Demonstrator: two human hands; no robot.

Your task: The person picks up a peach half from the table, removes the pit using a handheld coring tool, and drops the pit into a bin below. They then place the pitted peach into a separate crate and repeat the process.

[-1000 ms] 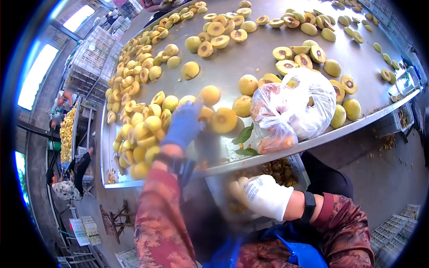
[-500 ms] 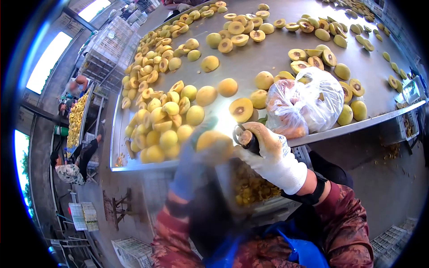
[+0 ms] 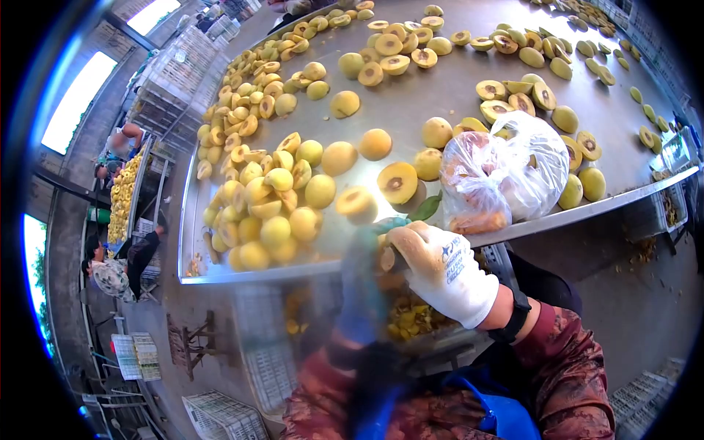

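Note:
My right hand (image 3: 444,271), in a white glove with tan-coated fingers, is closed at the table's front edge. It grips a small pitting tool (image 3: 386,258); only its round handle end shows past the fingers, and its blade is hidden. Just beside it, my left hand (image 3: 363,275) in a blue-green glove is smeared by motion, its fingers unclear. Beyond the left hand, a blurred yellow peach half (image 3: 356,203) appears over the tabletop. Another peach half (image 3: 397,182) lies cut side up close by, with a green leaf (image 3: 426,207) near it.
Peach halves (image 3: 279,178) are heaped on the left of the metal table (image 3: 293,270). A clear plastic bag (image 3: 539,165) lies at the front edge. Below, a crate holds yellow pieces (image 3: 418,320). At far left, a person (image 3: 114,271) sits by another table.
My left hand has let go of the yellow peach and come back toward my right hand. A peach half now shows beyond it. The right hand has turned, hiding the tool's loop.

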